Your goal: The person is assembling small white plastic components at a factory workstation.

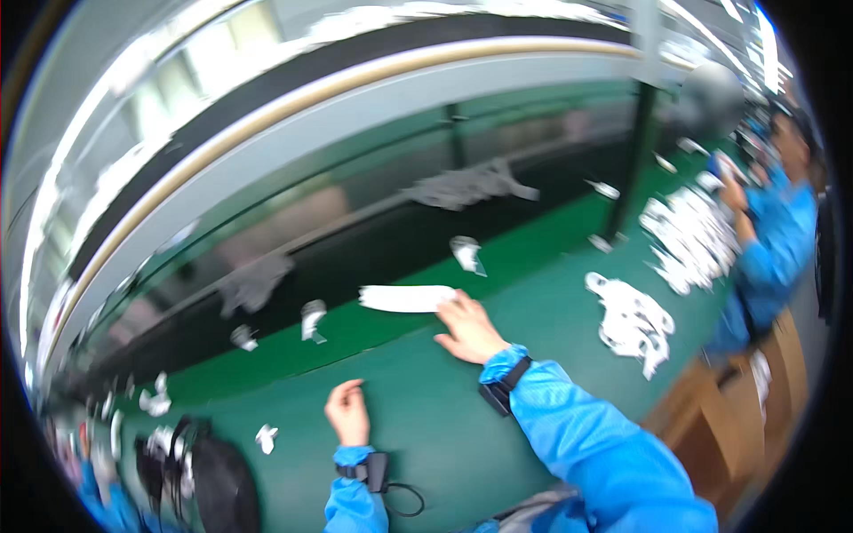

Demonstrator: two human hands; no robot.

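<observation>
On the green table, a flat white strip [404, 298] lies lengthwise from left to right. My right hand [471, 329] reaches over its right end, fingers stretched onto it and thumb apart. The strip's end beneath those fingers is hidden. Nearer to me and to the left, my left hand [347, 414] is held above the table, its fingers loosely bent and nothing visible in them. Both wrists carry black bands with small boxes, over blue sleeves. A white scrap [466, 254] lies beyond the strip, and another scrap [313, 321] lies to its left.
Loose white pieces [633, 324] and a larger white heap [689, 233] lie on the right. A co-worker in blue [782, 240] stands there, beside cardboard boxes [711, 413]. A dark post [633, 164] rises from the far side. A black bag [222, 480] sits lower left.
</observation>
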